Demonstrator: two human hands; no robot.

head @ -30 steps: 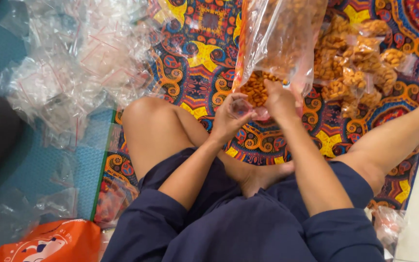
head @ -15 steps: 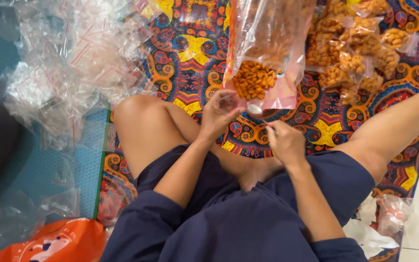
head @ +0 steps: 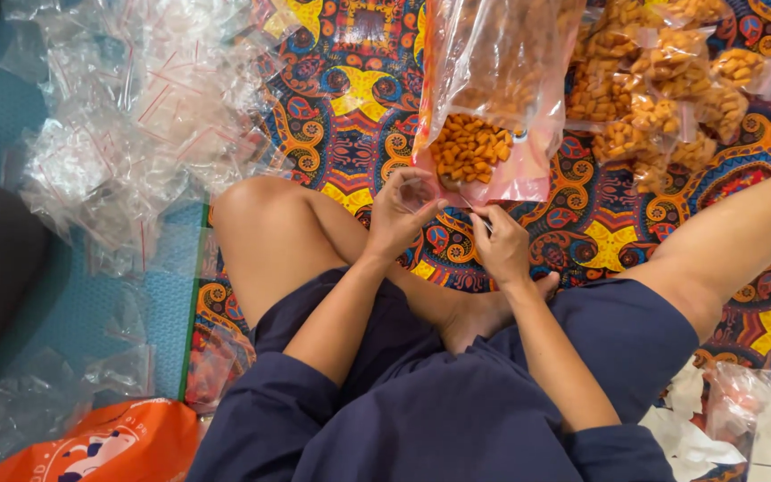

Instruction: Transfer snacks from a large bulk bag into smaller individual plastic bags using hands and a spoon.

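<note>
A large clear plastic bag [head: 493,98] lies on the patterned mat in front of me, with orange snack pieces [head: 468,150] heaped at its lower end. My left hand [head: 403,212] is just below that end, fingers curled around a small clear bag [head: 435,192] that is hard to make out. My right hand [head: 500,245] is close beside it, fingertips pinched together at the small bag's edge. What lies inside either hand is hidden.
Several small filled snack bags [head: 662,98] are piled on the colourful mat [head: 350,98] at the upper right. A heap of empty clear bags [head: 136,116] covers the left. An orange bag [head: 109,442] sits at the lower left. My bare legs frame the hands.
My right hand came down out of the large bag's lower end, dropped toward my lap, then rose again to meet my left hand. The left hand stayed under the bag.
</note>
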